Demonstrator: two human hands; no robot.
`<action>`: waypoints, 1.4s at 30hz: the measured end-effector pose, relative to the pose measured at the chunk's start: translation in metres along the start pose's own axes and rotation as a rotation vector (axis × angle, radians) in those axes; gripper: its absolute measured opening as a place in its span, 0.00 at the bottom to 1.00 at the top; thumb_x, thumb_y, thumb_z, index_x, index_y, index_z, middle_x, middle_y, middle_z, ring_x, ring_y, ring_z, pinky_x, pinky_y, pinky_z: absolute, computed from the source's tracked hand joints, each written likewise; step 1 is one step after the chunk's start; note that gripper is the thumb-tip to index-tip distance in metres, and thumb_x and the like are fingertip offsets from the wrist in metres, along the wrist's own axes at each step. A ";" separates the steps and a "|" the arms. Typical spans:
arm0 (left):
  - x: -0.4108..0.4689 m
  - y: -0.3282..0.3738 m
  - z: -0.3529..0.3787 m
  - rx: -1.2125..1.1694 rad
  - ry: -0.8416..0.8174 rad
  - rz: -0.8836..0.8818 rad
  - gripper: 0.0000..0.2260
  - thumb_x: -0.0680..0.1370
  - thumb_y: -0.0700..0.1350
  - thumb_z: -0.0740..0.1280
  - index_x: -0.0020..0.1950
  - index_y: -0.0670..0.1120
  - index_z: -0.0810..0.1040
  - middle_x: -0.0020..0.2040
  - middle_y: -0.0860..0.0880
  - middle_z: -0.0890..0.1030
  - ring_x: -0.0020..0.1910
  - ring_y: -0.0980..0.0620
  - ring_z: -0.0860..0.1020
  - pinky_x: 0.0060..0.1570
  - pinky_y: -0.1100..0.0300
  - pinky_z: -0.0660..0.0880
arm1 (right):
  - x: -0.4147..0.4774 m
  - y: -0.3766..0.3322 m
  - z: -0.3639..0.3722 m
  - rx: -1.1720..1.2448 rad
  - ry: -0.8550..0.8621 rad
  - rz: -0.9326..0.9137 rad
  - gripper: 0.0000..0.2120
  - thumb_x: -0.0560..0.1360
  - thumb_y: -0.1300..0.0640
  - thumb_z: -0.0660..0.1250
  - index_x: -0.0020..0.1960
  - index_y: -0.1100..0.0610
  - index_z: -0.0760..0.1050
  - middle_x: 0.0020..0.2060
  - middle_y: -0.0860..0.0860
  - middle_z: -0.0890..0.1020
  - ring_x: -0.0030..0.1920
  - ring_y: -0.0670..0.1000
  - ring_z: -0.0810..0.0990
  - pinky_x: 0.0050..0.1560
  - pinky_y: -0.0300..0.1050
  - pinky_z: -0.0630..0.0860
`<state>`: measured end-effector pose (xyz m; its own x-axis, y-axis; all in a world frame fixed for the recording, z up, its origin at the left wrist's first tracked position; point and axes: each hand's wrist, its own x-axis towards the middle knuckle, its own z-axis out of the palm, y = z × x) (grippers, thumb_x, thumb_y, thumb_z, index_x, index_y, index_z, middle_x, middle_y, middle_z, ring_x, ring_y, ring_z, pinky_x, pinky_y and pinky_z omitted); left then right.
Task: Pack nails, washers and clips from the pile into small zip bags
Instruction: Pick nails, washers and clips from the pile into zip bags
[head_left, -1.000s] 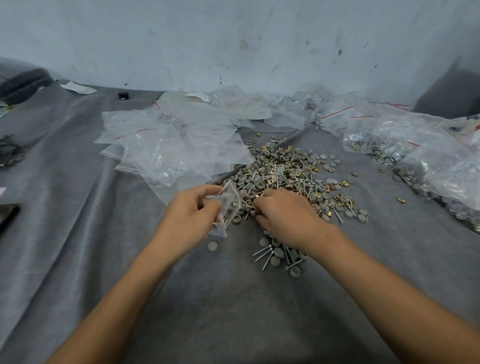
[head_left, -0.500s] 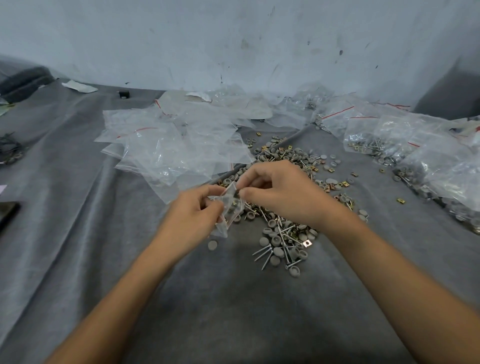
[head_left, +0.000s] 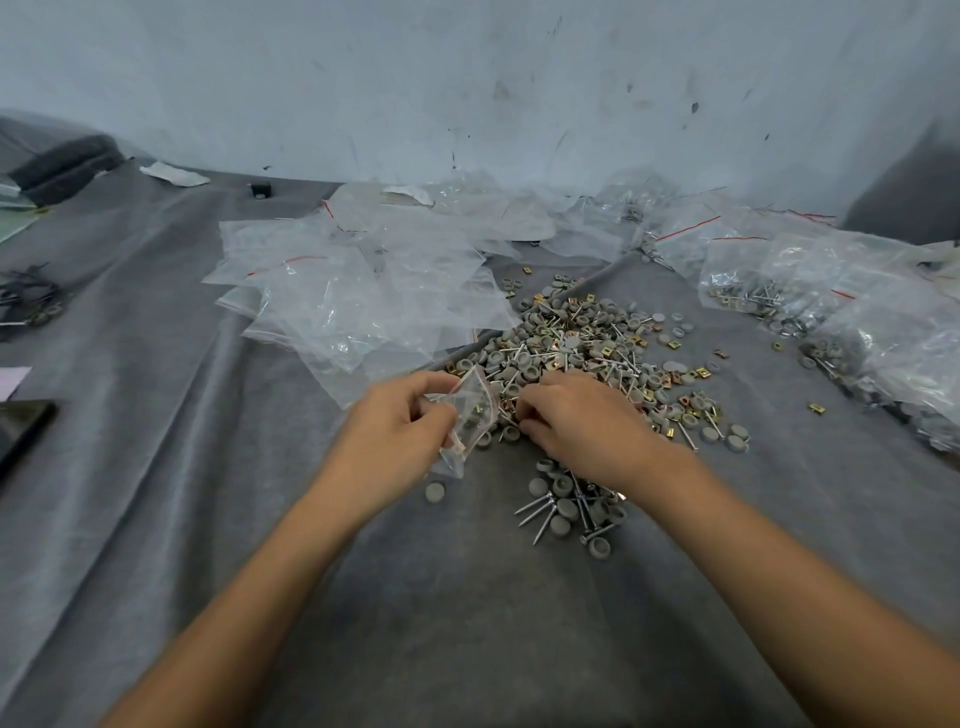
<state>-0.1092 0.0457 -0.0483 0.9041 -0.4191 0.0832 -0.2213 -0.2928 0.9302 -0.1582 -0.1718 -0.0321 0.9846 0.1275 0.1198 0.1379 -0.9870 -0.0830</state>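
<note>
A pile of nails, grey washers and gold clips (head_left: 582, 348) spreads over the grey cloth at the middle. My left hand (head_left: 400, 431) pinches a small clear zip bag (head_left: 470, 415) with a few pieces inside, its mouth facing the pile. My right hand (head_left: 576, 421) lies knuckles-up on the near edge of the pile, fingers curled down among the pieces right beside the bag. What its fingertips hold is hidden. A smaller cluster of nails and washers (head_left: 566, 512) lies under my right wrist.
Empty zip bags (head_left: 343, 291) are heaped at the back left of the pile. Filled bags (head_left: 810, 291) lie along the right. A single grey washer (head_left: 435, 491) sits below my left hand. A dark object (head_left: 21, 431) lies at the left edge. The wall stands behind.
My right hand, which was lifted at the bag's mouth half a second ago, has dropped back onto the pile. My left hand has held the bag in place.
</note>
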 end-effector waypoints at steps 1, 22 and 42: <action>0.000 0.000 0.000 0.001 0.001 -0.001 0.11 0.74 0.51 0.63 0.52 0.65 0.79 0.33 0.53 0.83 0.29 0.60 0.78 0.33 0.52 0.76 | 0.000 0.001 0.000 -0.003 -0.008 0.001 0.06 0.81 0.51 0.66 0.56 0.51 0.77 0.51 0.48 0.77 0.56 0.54 0.75 0.48 0.49 0.74; -0.002 0.004 -0.001 0.006 0.009 0.010 0.14 0.73 0.51 0.63 0.48 0.70 0.80 0.32 0.53 0.83 0.29 0.60 0.77 0.34 0.50 0.77 | -0.005 -0.002 -0.018 0.167 -0.008 0.140 0.05 0.79 0.49 0.68 0.50 0.50 0.74 0.48 0.46 0.75 0.50 0.48 0.74 0.50 0.48 0.74; -0.002 0.006 -0.001 0.000 0.016 0.029 0.15 0.73 0.51 0.63 0.47 0.73 0.79 0.32 0.54 0.83 0.29 0.61 0.78 0.32 0.56 0.75 | -0.009 -0.013 -0.051 0.332 -0.017 0.063 0.11 0.79 0.45 0.68 0.44 0.51 0.80 0.36 0.45 0.80 0.35 0.41 0.75 0.36 0.35 0.66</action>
<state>-0.1121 0.0462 -0.0429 0.9032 -0.4133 0.1156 -0.2473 -0.2812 0.9272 -0.1739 -0.1647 0.0185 0.9936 0.0714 0.0878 0.1012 -0.9076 -0.4075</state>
